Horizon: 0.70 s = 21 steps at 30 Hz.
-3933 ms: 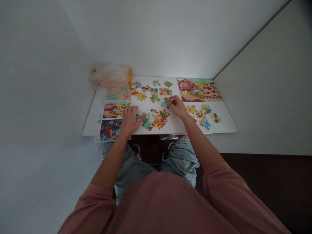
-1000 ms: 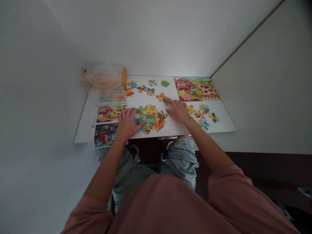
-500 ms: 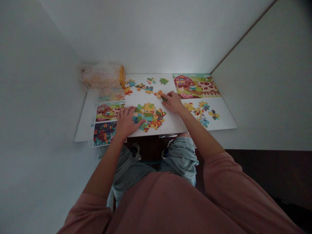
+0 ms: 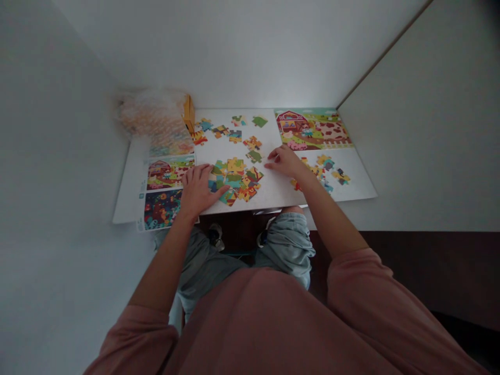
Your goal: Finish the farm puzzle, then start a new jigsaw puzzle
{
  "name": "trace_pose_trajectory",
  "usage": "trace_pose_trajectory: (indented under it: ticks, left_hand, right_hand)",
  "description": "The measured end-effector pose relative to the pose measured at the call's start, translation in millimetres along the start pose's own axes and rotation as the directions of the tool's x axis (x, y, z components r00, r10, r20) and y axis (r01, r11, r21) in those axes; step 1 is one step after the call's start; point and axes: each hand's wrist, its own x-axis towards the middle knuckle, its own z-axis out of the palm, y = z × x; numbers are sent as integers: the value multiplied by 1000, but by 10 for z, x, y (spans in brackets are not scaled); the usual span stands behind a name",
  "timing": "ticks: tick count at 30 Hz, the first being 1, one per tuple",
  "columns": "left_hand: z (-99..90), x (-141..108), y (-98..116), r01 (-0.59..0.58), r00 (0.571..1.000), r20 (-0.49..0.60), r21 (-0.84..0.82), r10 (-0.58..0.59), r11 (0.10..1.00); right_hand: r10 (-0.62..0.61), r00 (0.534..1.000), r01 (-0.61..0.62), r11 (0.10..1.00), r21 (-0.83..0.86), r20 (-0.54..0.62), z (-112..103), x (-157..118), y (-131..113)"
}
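Observation:
My left hand (image 4: 199,190) lies flat at the left side of a jigsaw puzzle cluster (image 4: 235,179), its thumb reaching over the colourful pieces and holding none. My right hand (image 4: 285,161) rests open on the white board (image 4: 269,190), fingers apart and empty. Just beyond its fingertips lies a green puzzle piece (image 4: 254,156), not touching them, with an orange-and-yellow piece (image 4: 252,142) above it. Loose pieces (image 4: 219,129) are scattered along the board's far side. Another loose group (image 4: 322,169) lies to the right, partly hidden by my right wrist.
A farm picture sheet (image 4: 310,129) lies at the far right. Smaller barn (image 4: 170,172) and dark floral (image 4: 161,208) picture cards lie at the left. Behind them are a crinkled plastic bag (image 4: 152,120) and a yellow box (image 4: 189,114). Walls flank the table.
My right hand has let go of the green piece, leaving it on the board, and has moved right. My left hand stays at the cluster. The whole view has shifted slightly.

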Motion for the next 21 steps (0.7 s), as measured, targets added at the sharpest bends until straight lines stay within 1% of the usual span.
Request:
trace_pose_trajectory:
  ticks: [2,4,6,8,11,14,18,21]
  left_hand:
    - [3,4,1,1,1000,4,-13,-1,1000]
    - [2,8,6,2,1000,8,-23,-2,1000]
    - [0,10,12,2,1000,4,-28,-1,1000]
    - [-2,8,17,-1,1000,-3,-32,1,1000]
    - [-4,5,21,-4,1000,0,-30,4,1000]
    - [-6,4,20,3,1000,6,-22,-3,1000]
    - [-10,5,13,10,1000,17,-17,-10,1000]
    - [-17,1,11,11,999,35,-20,-11,1000]
  right_hand:
    - [0,999,0,1000,10,-36,17,-44,-4]
    - [26,994,-26,1000,-4,-108,76,-50,-47]
    - [60,981,-66,997,-30,-186,160,-16,-116]
    - [67,972,-78,996,-39,-227,243,47,-180]
    - [48,978,-47,999,10,-201,313,145,-212]
    - [32,988,-16,994,108,-148,298,171,-163]
    - [34,995,-3,949,315,-94,203,68,-92]
    - [84,989,-20,894,448,-123,130,-30,-110]
